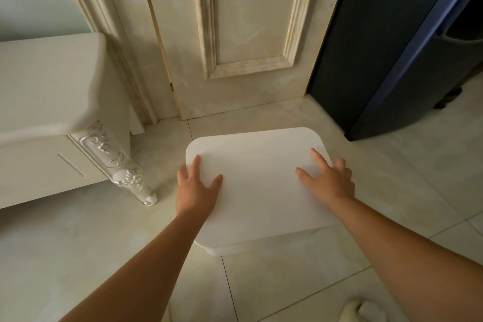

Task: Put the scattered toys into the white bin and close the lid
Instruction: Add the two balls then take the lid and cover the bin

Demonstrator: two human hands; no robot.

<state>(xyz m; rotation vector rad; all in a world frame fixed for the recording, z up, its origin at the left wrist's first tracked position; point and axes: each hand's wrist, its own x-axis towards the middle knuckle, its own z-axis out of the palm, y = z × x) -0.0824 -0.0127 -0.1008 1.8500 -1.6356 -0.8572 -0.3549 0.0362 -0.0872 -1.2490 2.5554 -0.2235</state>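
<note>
Both hands lie on top of the one white lid (257,178), arms reaching forward from the bottom corners of the view. The left hand (195,192) rests at the lid's left edge, relaxed and spread, with the thumb and one finger straight on the top surface and the other fingers past the rim. The right hand (329,182) sits near the right edge, thumb and forefinger laid flat on the lid while the remaining fingers bend at the rim; whether they hook it cannot be told. The lid lies level over the single white bin (261,243), which stands on the tiled floor (300,277) in front of one panelled door (248,34); only a shaded strip of the bin shows under the near edge. To the left stands one white cabinet (39,86) with one carved leg (115,165) in view. One dark blue unit (386,47) stands to the right. One pale soft thing (366,310) is cut off by the bottom edge.
</note>
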